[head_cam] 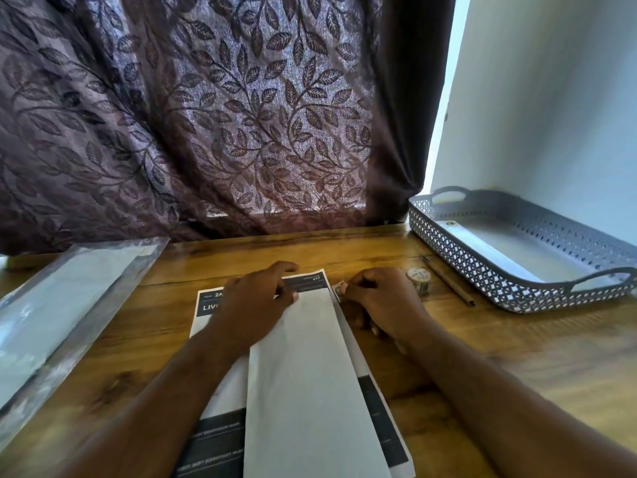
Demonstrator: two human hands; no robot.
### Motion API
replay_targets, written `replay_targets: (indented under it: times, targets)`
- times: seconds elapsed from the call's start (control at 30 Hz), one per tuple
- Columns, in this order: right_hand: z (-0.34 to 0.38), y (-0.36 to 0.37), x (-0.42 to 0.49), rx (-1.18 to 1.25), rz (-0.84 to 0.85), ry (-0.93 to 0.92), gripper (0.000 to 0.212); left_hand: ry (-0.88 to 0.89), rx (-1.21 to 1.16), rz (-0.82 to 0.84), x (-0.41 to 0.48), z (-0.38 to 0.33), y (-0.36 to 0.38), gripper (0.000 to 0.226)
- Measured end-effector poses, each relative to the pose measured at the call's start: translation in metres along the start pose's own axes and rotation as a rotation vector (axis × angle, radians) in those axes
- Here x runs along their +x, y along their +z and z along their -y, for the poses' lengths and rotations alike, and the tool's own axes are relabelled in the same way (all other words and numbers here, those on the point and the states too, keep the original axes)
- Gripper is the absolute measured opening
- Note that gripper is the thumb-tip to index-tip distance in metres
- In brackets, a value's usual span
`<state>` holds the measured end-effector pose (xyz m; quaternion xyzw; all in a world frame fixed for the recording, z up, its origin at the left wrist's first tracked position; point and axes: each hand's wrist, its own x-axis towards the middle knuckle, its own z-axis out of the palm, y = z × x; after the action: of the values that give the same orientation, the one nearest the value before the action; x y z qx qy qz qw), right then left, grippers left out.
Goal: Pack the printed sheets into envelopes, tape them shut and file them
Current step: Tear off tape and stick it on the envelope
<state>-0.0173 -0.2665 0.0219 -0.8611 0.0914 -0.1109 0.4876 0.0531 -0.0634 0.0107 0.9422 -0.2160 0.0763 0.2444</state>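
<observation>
Head view, centre: an envelope (303,374) lies lengthwise on a printed sheet (210,310) on the desk (517,357). The left hand (255,298) is flat with fingers spread, pressing the envelope's top end; the right hand (379,298) is curled, pinching a tape strip (339,289) at the envelope's upper right corner. Just right of it lie a tape roll (418,277) and a pencil (448,282). At right a tray (458,267) holds a second envelope (489,246), and a plastic pack (69,305) lies at left.
</observation>
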Motion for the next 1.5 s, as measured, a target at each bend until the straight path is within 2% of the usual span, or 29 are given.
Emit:
replay_targets:
  times: [0.1,0.23,0.33,0.43,0.57,0.67,0.83,1.13,1.4,1.5]
  targets:
    - [0.001,0.008,0.012,-0.041,0.003,0.054,0.021,-0.010,-0.011,-0.008,0.002,0.003,0.005,0.031]
    - [0.007,0.019,0.023,-0.087,0.024,0.074,0.019,0.028,-0.005,-0.044,0.002,-0.001,0.004,0.031]
    - [0.009,0.027,0.029,-0.118,0.011,0.035,0.015,0.044,0.002,-0.090,0.001,0.000,0.006,0.031]
    - [0.009,0.036,0.029,-0.230,-0.008,-0.016,0.013,0.086,0.132,-0.111,-0.001,0.001,0.010,0.031]
    - [0.007,0.041,0.029,-0.311,-0.057,-0.041,0.018,0.152,0.199,-0.127,0.003,0.002,0.015,0.026]
    - [0.005,0.043,0.028,-0.335,-0.070,-0.054,0.020,0.204,0.153,-0.118,0.003,0.005,0.016,0.026]
    - [0.006,0.045,0.027,-0.355,-0.077,-0.068,0.021,0.187,0.021,-0.074,0.005,0.007,0.015,0.023]
    - [0.009,0.046,0.024,-0.367,-0.073,-0.090,0.019,0.213,-0.041,-0.082,0.007,0.013,0.019,0.022]
    - [0.011,0.045,0.022,-0.338,-0.073,-0.098,0.032,0.240,-0.100,-0.101,0.006,0.008,0.018,0.017]
    - [0.012,0.044,0.022,-0.337,-0.067,-0.089,0.028,0.245,-0.098,-0.121,0.006,0.010,0.019,0.019]
